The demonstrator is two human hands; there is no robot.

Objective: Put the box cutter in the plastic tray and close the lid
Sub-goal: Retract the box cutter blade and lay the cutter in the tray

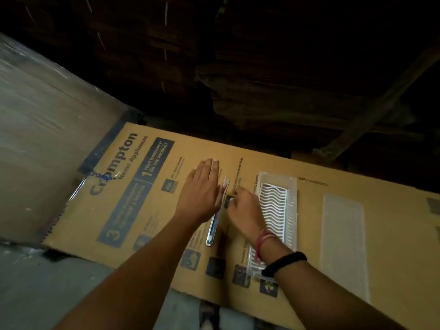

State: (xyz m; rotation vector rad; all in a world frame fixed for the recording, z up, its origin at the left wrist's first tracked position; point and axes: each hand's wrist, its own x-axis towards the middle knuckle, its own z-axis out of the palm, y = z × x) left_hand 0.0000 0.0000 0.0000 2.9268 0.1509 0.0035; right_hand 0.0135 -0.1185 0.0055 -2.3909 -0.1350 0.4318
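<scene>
Lying flat under everything is a big printed cardboard box [147, 186], which serves as the desk here. On it, to the right of the right hand's fingers, sits the plastic tray [291, 210], its wavy ribbed inside open to view. Further right again, well apart from the fingers, lies the frosted lid [342, 246], flat and separate from the tray.

The left hand [202, 189] is spread flat, fingers straight and close together, its edge touching the box cutter [217, 215]. The right hand [242, 208] has its fingers curled in at the cutter's dark slider; whether they pinch it or only rest there I cannot tell.

The box cutter lies on the cardboard between the two hands, just left of the tray. Its long axis runs near-parallel to the tray's long side, leaning slightly right at the far end. The pale far tip points away from the person, the butt toward them.

Risks, as I judge them: that pale tip may be exposed blade close by the left fingers, so a slip could nick skin. The thin cutter could also skid on the smooth cardboard if lifted from one side only.
</scene>
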